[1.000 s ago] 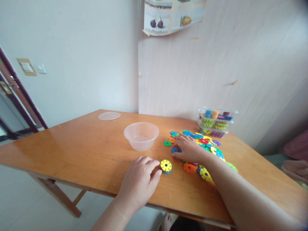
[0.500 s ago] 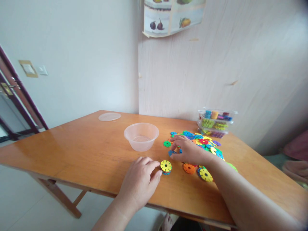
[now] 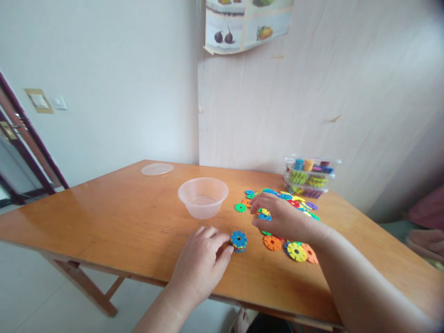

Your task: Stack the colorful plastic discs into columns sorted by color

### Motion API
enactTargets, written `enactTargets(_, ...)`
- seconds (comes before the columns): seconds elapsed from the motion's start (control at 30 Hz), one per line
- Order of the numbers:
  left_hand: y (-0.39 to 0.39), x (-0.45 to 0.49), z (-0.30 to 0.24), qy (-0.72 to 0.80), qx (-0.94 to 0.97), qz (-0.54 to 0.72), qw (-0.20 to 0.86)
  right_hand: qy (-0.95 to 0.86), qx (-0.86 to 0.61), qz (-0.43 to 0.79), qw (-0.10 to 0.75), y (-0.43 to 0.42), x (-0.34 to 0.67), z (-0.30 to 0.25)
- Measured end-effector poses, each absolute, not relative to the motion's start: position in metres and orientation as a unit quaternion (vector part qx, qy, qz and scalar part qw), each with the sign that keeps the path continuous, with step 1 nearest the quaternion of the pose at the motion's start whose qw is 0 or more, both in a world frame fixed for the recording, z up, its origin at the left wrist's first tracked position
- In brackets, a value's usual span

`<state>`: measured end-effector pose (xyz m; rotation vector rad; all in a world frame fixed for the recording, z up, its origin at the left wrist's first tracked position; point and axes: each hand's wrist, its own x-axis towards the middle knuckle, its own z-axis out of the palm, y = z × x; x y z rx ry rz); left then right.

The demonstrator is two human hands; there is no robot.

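A small stack of notched plastic discs, blue on top, stands near the table's front edge. My left hand rests beside it, with thumb and forefinger against the stack's left side. Over the loose pile of colourful notched discs hovers my right hand, thumb and fingers apart, nothing seen between them. It hides part of the pile. An orange disc and a yellow disc lie at the pile's near side, and a green disc at its left.
Behind my left hand stands a clear plastic bowl. Its round, flat lid-like disc lies farther back left. Stacked clear boxes with colourful pieces stand at the back right, near the wall. The wooden table has its front edge close to me.
A blue disc from my right hand now tops the stack, where yellow showed before. The right hand has let go and moved slightly right over the pile. My left hand stays put.
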<state>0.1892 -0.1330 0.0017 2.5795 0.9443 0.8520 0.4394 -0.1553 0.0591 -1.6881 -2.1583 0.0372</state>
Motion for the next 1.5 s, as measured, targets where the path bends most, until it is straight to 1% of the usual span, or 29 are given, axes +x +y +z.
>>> enactTargets(0.07,-0.133,0.189,0.001,0.324,0.887,0.299,0.134,-0.736,-0.656,0.008,0.167,-0.155,0.459,0.063)
enactTargets(0.2,-0.131,0.189,0.001,0.327,0.891,0.287,0.131,-0.684,-0.725,0.046,0.063,-0.156,0.489,0.064)
enactTargets(0.27,-0.131,0.189,0.0,0.33,0.893,0.277,0.13,-0.663,-0.746,0.057,0.034,-0.157,0.495,0.062)
enactTargets(0.33,-0.129,0.189,-0.002,0.333,0.894,0.271,0.128,-0.655,-0.753,0.053,0.024,-0.156,0.495,0.059)
enactTargets(0.57,-0.126,0.189,-0.004,0.337,0.894,0.261,0.134,-0.668,-0.744,-0.001,0.027,-0.146,0.476,0.047)
enactTargets(0.73,-0.127,0.19,-0.001,0.335,0.893,0.267,0.139,-0.689,-0.723,-0.014,0.037,-0.139,0.458,0.04)
enactTargets(0.97,-0.127,0.19,-0.001,0.333,0.894,0.269,0.13,-0.704,-0.706,0.024,0.079,-0.135,0.448,0.039)
enactTargets(1.13,-0.128,0.19,0.0,0.336,0.893,0.272,0.127,-0.683,-0.721,-0.019,0.118,-0.134,0.458,0.042)
enactTargets(1.4,-0.129,0.19,-0.002,0.337,0.89,0.278,0.131,-0.722,-0.687,-0.043,0.067,-0.132,0.447,0.038)
enactTargets(1.5,-0.128,0.19,-0.002,0.336,0.892,0.272,0.132,-0.747,-0.661,-0.022,0.073,-0.131,0.44,0.035)
